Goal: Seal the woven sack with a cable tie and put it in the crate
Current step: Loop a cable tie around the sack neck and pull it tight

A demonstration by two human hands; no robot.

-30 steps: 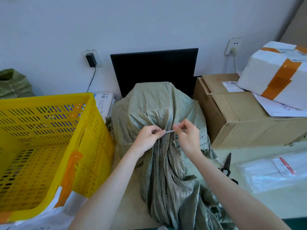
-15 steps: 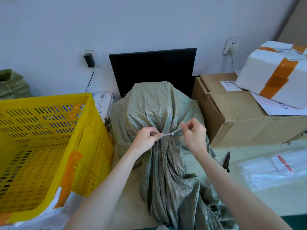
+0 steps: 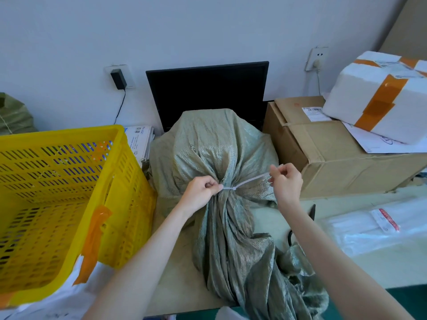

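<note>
A grey-green woven sack (image 3: 217, 148) stands on the table in the middle, its neck gathered and its loose mouth trailing toward me. A thin white cable tie (image 3: 248, 181) circles the neck. My left hand (image 3: 200, 190) pinches the tie at its head against the bunched neck. My right hand (image 3: 286, 181) grips the tie's free tail, drawn out to the upper right. The yellow slotted crate (image 3: 69, 199) sits to the left of the sack, patched with orange tape.
A black monitor (image 3: 208, 93) stands behind the sack. A cardboard box (image 3: 328, 153) with a white taped foam box (image 3: 379, 95) on it fills the right. Black scissors (image 3: 312, 213) and a clear bag of cable ties (image 3: 379, 232) lie at right.
My right hand has drawn the tie's tail farther out to the right, so a longer stretch shows and the neck is cinched tighter. My left hand has stayed at the neck.
</note>
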